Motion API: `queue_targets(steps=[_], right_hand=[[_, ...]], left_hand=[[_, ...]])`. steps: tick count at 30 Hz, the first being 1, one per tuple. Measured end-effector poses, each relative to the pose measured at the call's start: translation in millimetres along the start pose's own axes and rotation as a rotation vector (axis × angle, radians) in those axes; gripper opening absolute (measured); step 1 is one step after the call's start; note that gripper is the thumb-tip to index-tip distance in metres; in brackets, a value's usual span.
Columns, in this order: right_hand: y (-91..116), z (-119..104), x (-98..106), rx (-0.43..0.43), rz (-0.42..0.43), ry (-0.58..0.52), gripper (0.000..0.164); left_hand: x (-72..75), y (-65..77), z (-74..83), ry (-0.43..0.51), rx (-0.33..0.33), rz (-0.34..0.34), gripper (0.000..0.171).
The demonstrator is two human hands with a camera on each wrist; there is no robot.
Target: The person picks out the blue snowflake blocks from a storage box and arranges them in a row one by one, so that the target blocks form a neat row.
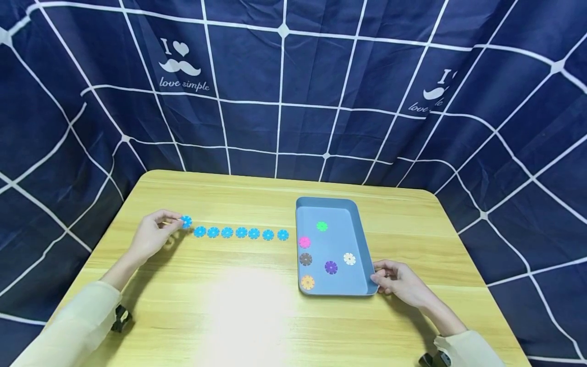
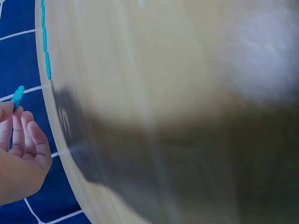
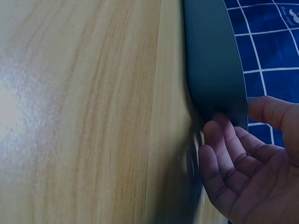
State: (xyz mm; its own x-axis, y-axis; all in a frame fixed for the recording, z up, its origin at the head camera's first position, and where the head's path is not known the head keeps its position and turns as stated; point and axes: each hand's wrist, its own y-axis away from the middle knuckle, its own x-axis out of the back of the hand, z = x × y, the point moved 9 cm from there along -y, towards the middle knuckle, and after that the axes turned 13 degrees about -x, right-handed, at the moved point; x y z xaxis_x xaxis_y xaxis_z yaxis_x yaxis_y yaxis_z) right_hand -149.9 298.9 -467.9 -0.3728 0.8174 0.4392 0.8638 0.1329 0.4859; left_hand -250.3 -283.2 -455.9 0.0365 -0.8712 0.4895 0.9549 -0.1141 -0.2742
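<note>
My left hand (image 1: 153, 234) pinches a blue notched plastic disc (image 1: 185, 221) between thumb and fingertips, above the table at the left end of a row. In the left wrist view the disc (image 2: 17, 96) is seen nearly edge-on. Several like blue discs (image 1: 241, 232) lie side by side in a straight row that runs toward the tray. My right hand (image 1: 401, 281) grips the near right corner of a blue-grey tray (image 1: 337, 201), its thumb on the rim. In the right wrist view its fingers (image 3: 219, 144) touch the tray's outer wall (image 3: 215, 56).
Inside the tray lie loose notched discs: green (image 1: 322, 226), pink (image 1: 304, 242), brown (image 1: 305, 259), purple (image 1: 331, 267), cream (image 1: 349, 259) and orange (image 1: 308, 282). A bright glare marks the wooden table (image 1: 183, 306). A dark blue gridded curtain (image 1: 247, 122) surrounds its far side and flanks.
</note>
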Motion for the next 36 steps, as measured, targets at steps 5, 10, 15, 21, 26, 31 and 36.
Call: queue_targets(steps=[5,10,15,21,26,31,36], right_hand=[[0.1,0.4,0.2,-0.004,0.001,0.001,0.048],[0.5,0.3,0.2,-0.012,-0.001,-0.004,0.049],[1.0,0.8,0.3,-0.017,0.0,-0.005,0.049],[1.0,0.5,0.7,-0.01,0.001,-0.001,0.048],[0.7,0.6,0.9,-0.007,-0.002,-0.003,0.049],[1.0,0.0,0.6,-0.004,-0.007,-0.012,0.049],[1.2,-0.5,0.2,-0.005,-0.012,-0.015,0.049]], left_hand=[[4.6,4.4,-9.6,-0.022,0.039,0.005,0.03],[1.9,7.2,-15.4,-0.05,0.071,-0.025,0.03],[0.0,8.5,-18.0,-0.096,0.075,-0.05,0.028],[-0.7,7.5,-19.1,-0.141,0.071,-0.067,0.026],[-2.4,6.1,-18.9,-0.202,0.074,-0.096,0.025],[-5.2,4.7,-17.2,-0.259,0.075,-0.13,0.026],[-7.1,3.3,-14.9,-0.295,0.064,-0.153,0.025]])
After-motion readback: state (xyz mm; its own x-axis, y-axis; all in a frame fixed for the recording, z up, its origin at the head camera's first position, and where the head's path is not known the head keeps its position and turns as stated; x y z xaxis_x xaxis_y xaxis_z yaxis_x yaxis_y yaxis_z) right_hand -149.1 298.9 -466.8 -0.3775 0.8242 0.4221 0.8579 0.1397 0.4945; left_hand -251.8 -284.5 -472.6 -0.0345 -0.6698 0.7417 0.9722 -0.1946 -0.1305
